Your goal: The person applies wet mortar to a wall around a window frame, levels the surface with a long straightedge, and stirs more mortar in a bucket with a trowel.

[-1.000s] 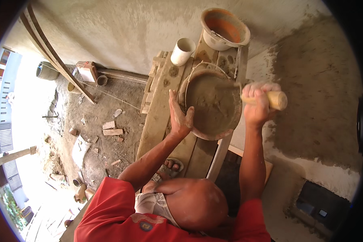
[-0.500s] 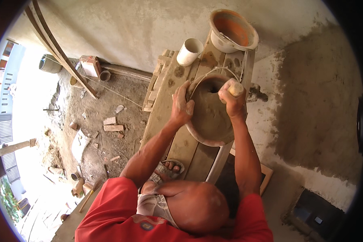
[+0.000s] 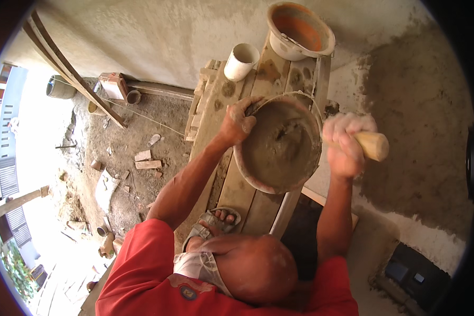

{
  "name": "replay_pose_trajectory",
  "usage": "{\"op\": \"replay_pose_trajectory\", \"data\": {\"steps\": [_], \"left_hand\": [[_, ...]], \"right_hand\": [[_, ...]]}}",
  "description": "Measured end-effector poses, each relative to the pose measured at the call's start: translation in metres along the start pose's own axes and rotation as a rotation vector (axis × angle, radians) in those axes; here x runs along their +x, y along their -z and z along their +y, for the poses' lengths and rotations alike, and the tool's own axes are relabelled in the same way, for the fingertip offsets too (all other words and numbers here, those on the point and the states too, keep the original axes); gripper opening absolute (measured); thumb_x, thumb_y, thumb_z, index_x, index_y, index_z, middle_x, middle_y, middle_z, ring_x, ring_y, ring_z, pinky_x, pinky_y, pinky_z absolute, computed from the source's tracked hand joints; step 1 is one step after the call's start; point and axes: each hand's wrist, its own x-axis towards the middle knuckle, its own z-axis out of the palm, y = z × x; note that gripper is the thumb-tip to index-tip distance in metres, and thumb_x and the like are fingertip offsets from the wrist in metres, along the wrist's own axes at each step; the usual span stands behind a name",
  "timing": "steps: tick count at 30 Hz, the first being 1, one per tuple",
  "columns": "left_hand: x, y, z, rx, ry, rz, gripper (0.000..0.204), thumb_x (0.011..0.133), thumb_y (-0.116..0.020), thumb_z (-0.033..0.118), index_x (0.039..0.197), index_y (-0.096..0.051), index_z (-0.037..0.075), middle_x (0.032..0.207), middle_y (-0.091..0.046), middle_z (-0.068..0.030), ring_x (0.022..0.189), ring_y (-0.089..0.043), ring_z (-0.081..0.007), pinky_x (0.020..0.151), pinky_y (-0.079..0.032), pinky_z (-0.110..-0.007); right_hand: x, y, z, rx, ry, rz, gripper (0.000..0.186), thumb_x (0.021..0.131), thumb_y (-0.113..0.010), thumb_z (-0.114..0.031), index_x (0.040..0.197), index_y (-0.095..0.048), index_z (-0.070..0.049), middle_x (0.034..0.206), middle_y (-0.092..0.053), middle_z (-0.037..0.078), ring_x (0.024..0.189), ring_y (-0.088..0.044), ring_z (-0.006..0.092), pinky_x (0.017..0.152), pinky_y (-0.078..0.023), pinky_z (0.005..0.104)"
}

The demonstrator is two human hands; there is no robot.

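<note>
A round bucket (image 3: pixel 263 185) of wet grey mortar (image 3: pixel 271 163) stands on the wooden planks. Its thin handle lies over along the far rim. My left hand (image 3: pixel 239 122) is closed on the bucket's left rim, with the thumb toward the inside. Just off the right rim, my right hand (image 3: pixel 347 139) is wrapped round the pale wooden handle (image 3: pixel 374 146) of a tool. The hand is a little blurred, and the tool's working end is hidden. Churned lumps and a dark hollow mark the mortar's surface.
Farther along the planks (image 3: pixel 263 208) stand a white cylindrical container (image 3: pixel 241 62) and a wide pale bucket (image 3: pixel 287 48), orange inside. My sandalled foot (image 3: pixel 218 220) rests at the near left. A partly rendered wall (image 3: pixel 405 116) rises at right. Broken bricks (image 3: pixel 148 165) litter the ground at left.
My right hand has moved out of the bucket to the right, with the tool's handle tilting sideways. The mortar is more churned. The bucket has tilted slightly toward me, with my left hand still at its rim.
</note>
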Motion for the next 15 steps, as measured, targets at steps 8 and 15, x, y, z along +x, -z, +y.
{"op": "replay_pose_trajectory", "data": {"steps": [8,15], "left_hand": [[0.0,-0.003,0.016,0.007,0.026,-0.043,0.056,0.07,-0.045,-0.002,0.126,-0.05,-0.004,0.111,-0.063,-0.0111,0.098,-0.059,-0.0137,0.088,-0.046,-0.026],[-0.001,-0.002,-0.003,-0.042,-0.015,0.032,0.055,0.07,-0.047,0.002,0.124,-0.051,-0.003,0.106,-0.065,-0.015,0.095,-0.062,-0.0198,0.087,-0.047,-0.03]], "right_hand": [[-0.021,0.022,0.09,-0.308,-0.19,0.201,0.01,0.07,-0.058,0.001,0.071,-0.049,-0.004,0.064,-0.053,0.004,0.055,-0.05,0.0109,0.053,-0.043,0.0266],[-0.032,-0.008,0.019,-0.242,-0.263,-0.012,0.014,0.071,-0.059,0.002,0.072,-0.047,-0.005,0.066,-0.052,0.004,0.059,-0.049,0.0106,0.052,-0.041,0.0251]]}}
